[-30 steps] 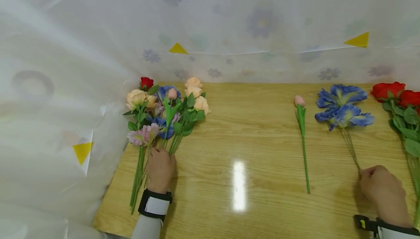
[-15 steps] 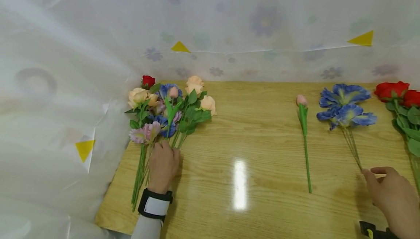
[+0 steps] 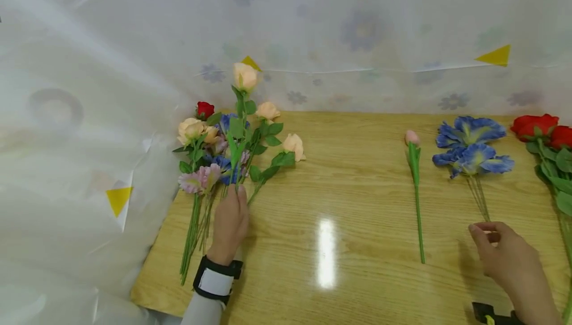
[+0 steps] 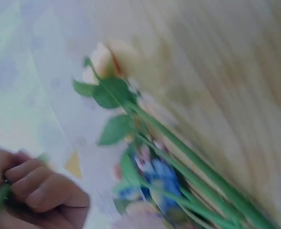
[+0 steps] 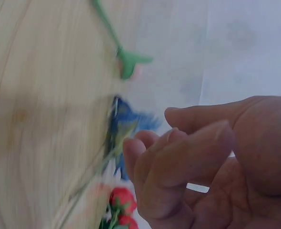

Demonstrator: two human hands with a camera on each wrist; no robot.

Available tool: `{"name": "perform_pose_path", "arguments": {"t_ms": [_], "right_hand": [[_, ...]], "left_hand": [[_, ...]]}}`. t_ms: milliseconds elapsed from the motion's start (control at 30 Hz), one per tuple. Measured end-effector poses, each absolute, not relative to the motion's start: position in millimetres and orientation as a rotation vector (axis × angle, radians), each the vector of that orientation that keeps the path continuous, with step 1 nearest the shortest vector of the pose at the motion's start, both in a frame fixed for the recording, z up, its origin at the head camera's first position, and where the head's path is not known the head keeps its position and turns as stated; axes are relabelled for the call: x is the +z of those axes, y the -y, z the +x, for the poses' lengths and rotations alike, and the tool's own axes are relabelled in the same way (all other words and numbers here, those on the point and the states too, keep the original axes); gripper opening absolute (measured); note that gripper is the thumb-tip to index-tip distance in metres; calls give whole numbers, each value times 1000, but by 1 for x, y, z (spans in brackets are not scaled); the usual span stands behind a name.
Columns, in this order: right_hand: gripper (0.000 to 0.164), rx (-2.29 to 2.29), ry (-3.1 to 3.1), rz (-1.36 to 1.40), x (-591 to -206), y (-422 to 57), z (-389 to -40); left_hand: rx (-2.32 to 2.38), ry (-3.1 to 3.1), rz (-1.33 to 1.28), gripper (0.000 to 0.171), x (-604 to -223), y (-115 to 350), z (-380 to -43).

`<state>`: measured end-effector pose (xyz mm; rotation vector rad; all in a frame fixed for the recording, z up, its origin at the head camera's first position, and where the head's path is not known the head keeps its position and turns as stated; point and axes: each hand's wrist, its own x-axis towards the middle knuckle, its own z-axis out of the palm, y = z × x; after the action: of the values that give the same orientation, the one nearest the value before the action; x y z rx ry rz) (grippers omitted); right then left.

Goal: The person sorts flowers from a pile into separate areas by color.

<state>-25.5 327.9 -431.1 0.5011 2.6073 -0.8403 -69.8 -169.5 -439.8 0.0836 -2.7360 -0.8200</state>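
In the head view my left hand grips the green stem of a peach rose, raised above the pile on the left. In the left wrist view the curled fingers close round a green stem. Around that hand lie two peach roses on the right side, mauve flowers, blue flowers and a red rose. My right hand hovers by the stems of two blue flowers. Its fingers are loosely bent, thumb apart, with nothing between them.
A single pink tulip lies on the wooden table, left of the blue flowers. Red roses lie at the far right. A patterned white sheet stands behind the table and along its left side.
My left hand has lifted a peach rose up out of the pile, and the remaining peach roses have spread apart. The right hand has let go of the blue flowers' stems and shifted left.
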Motion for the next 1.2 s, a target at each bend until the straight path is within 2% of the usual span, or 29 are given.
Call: {"name": "perform_pose_path", "arguments": {"t_ms": [200,433,667,933,1200], "right_hand": [[69,-1110,-2544,217,-420,-283,-20],[40,-1478,-2432,-117,-410,-206,-12],[37,-1857,-1947,-532,-413,-158,-7],[36,-1920,-1775,-497,-415,-143,-3],[31,-1832,-2014,-415,-419,-152,-2]], "left_hand": [[-1214,2398,-77,37,-429,131,-63],[-1513,2248,-620,33,-421,81,-55],[-1424,2317,-852,30,-424,47,-48],[-1237,2409,-864,32,-430,30,-44],[-1235,2588,-930,27,-428,25,-45]]}}
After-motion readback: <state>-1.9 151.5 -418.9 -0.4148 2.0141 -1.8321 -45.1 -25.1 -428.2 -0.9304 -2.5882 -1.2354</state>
